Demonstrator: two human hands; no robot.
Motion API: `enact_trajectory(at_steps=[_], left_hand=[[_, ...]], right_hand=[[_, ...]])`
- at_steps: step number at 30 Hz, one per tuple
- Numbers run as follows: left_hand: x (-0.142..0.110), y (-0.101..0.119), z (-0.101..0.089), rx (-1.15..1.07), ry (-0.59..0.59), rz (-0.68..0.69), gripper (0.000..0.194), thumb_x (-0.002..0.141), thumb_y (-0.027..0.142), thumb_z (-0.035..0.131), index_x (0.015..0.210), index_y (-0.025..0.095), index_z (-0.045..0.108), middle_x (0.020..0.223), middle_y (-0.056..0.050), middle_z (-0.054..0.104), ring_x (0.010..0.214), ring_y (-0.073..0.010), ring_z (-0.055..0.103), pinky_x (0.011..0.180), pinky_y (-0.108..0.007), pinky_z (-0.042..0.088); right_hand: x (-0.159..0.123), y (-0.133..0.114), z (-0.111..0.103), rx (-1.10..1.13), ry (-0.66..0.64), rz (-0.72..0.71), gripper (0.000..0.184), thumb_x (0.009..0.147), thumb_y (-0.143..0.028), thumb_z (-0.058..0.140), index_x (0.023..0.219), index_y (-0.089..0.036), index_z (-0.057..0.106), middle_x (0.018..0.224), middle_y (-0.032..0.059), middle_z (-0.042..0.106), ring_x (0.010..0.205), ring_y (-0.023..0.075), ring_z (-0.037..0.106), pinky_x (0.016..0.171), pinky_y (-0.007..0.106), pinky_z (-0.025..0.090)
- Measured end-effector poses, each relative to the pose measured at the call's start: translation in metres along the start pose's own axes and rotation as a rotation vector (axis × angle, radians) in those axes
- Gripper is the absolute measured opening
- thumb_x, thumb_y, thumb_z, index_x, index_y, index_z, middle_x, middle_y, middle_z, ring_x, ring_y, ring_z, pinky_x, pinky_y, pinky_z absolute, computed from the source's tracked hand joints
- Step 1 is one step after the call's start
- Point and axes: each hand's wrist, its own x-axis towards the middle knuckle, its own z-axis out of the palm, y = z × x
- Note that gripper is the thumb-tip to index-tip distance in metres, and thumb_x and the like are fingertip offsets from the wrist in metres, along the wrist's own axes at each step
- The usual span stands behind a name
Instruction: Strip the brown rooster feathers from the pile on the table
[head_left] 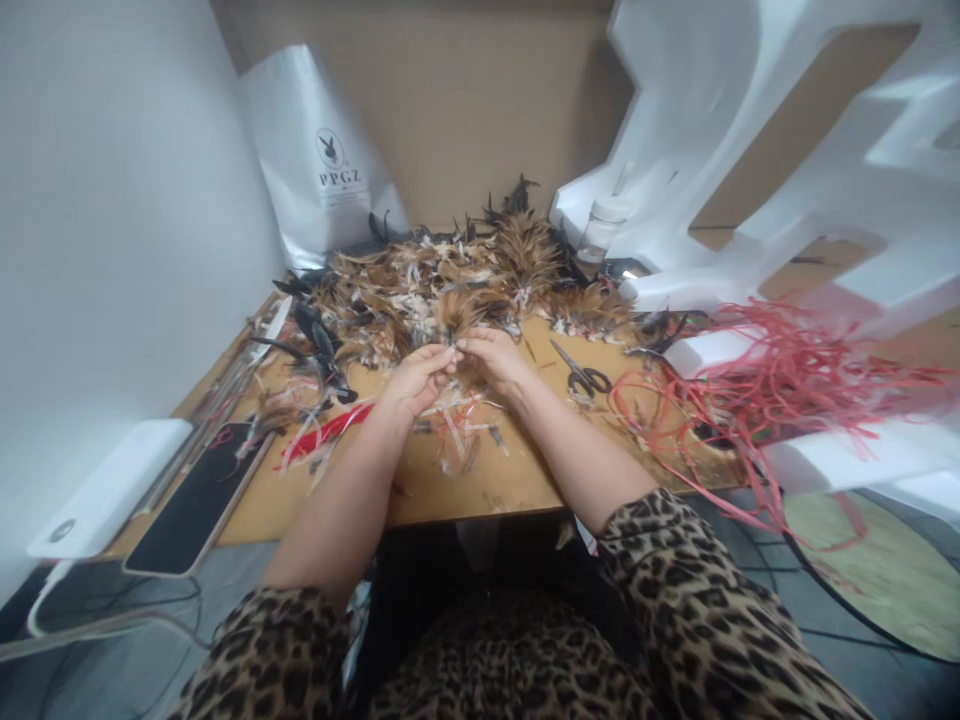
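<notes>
My left hand (417,380) and my right hand (493,362) meet at the middle of the wooden table (517,480), fingertips pinched together on a small bunch of brown feathers (459,322). Both hands are closed around its base. Just beyond them lies a big heap of brown, white and black feathers (450,275). Cut scraps (457,430) lie under my wrists. Leopard-print sleeves cover my upper arms.
Black scissors (581,375) lie right of my hands. Red strips (750,390) spill over the table's right side beside white foam blocks (750,130). A phone (196,505) and a white power bank (112,485) lie at left. A white bag (319,160) stands behind.
</notes>
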Motion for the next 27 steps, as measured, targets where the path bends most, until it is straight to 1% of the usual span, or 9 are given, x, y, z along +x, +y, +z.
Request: enact_trajectory(at_steps=[4, 6, 8, 10, 14, 18, 21, 24, 27], left_hand=[[0.0, -0.002, 0.0, -0.117, -0.076, -0.066, 0.009, 0.066, 0.005, 0.067, 0.068, 0.011, 0.06, 0.067, -0.001, 0.066, 0.053, -0.0025, 0.057, 0.046, -0.008, 0.042], [0.001, -0.003, -0.001, -0.125, -0.078, -0.063, 0.01, 0.067, 0.004, 0.066, 0.07, 0.011, 0.06, 0.068, -0.002, 0.066, 0.053, -0.0029, 0.058, 0.046, -0.008, 0.043], [0.002, -0.004, -0.002, -0.094, -0.045, -0.028, 0.011, 0.066, 0.004, 0.067, 0.072, 0.01, 0.06, 0.068, -0.002, 0.066, 0.053, -0.0036, 0.059, 0.044, -0.009, 0.042], [0.004, -0.005, -0.003, -0.032, 0.016, 0.026, 0.014, 0.064, 0.006, 0.07, 0.074, 0.01, 0.06, 0.067, -0.003, 0.066, 0.052, -0.0044, 0.059, 0.042, -0.009, 0.041], [0.005, -0.006, -0.003, 0.103, 0.122, 0.114, 0.022, 0.059, 0.012, 0.074, 0.075, 0.011, 0.06, 0.064, -0.001, 0.066, 0.052, -0.006, 0.06, 0.042, -0.01, 0.04], [0.005, -0.008, -0.004, 0.226, 0.141, 0.154, 0.026, 0.056, 0.016, 0.076, 0.075, 0.012, 0.059, 0.06, -0.002, 0.065, 0.053, -0.0093, 0.062, 0.043, -0.013, 0.041], [0.005, -0.008, -0.005, 0.238, 0.127, 0.151, 0.029, 0.056, 0.022, 0.077, 0.078, 0.012, 0.06, 0.063, -0.003, 0.066, 0.056, -0.0113, 0.064, 0.046, -0.015, 0.043], [0.006, -0.009, -0.006, 0.254, 0.124, 0.154, 0.029, 0.058, 0.026, 0.076, 0.077, 0.012, 0.061, 0.066, -0.004, 0.066, 0.055, -0.0107, 0.063, 0.046, -0.016, 0.043], [0.006, -0.008, -0.004, 0.291, 0.173, 0.197, 0.025, 0.057, 0.023, 0.076, 0.073, 0.011, 0.06, 0.058, -0.002, 0.064, 0.049, -0.0087, 0.059, 0.042, -0.015, 0.039]], right_hand=[[0.0, 0.006, 0.001, 0.228, -0.095, 0.089, 0.02, 0.055, -0.023, 0.073, 0.058, -0.014, 0.055, 0.053, -0.0039, 0.057, 0.052, 0.0075, 0.053, 0.059, 0.023, 0.045], [0.001, 0.008, 0.001, 0.252, -0.085, 0.097, 0.021, 0.055, -0.023, 0.074, 0.059, -0.014, 0.055, 0.053, -0.0044, 0.056, 0.053, 0.0069, 0.053, 0.059, 0.022, 0.045], [0.002, 0.01, 0.0, 0.231, -0.049, 0.091, 0.022, 0.054, -0.023, 0.075, 0.06, -0.014, 0.056, 0.054, -0.0042, 0.057, 0.053, 0.0069, 0.053, 0.06, 0.022, 0.045], [0.002, 0.01, 0.0, 0.154, 0.009, 0.062, 0.022, 0.055, -0.026, 0.075, 0.062, -0.014, 0.058, 0.056, -0.0033, 0.059, 0.053, 0.0075, 0.054, 0.06, 0.023, 0.044], [0.003, 0.009, -0.002, -0.102, 0.109, -0.048, 0.021, 0.057, -0.03, 0.072, 0.068, -0.014, 0.062, 0.061, -0.002, 0.062, 0.055, 0.0078, 0.053, 0.059, 0.022, 0.041], [0.003, 0.007, -0.005, -0.274, 0.151, -0.103, 0.018, 0.059, -0.03, 0.069, 0.066, -0.014, 0.062, 0.06, -0.0036, 0.06, 0.056, 0.0075, 0.05, 0.06, 0.022, 0.038], [0.003, 0.006, -0.008, -0.377, 0.156, -0.127, 0.015, 0.061, -0.029, 0.066, 0.065, -0.015, 0.062, 0.061, -0.0035, 0.06, 0.057, 0.0082, 0.049, 0.06, 0.022, 0.037], [0.004, 0.005, -0.01, -0.44, 0.145, -0.146, 0.014, 0.062, -0.028, 0.064, 0.067, -0.014, 0.063, 0.063, -0.0027, 0.06, 0.059, 0.0091, 0.05, 0.061, 0.023, 0.037], [0.004, 0.006, -0.01, -0.463, 0.158, -0.158, 0.012, 0.061, -0.026, 0.064, 0.063, -0.014, 0.062, 0.06, -0.0034, 0.058, 0.058, 0.0085, 0.048, 0.06, 0.022, 0.036]])
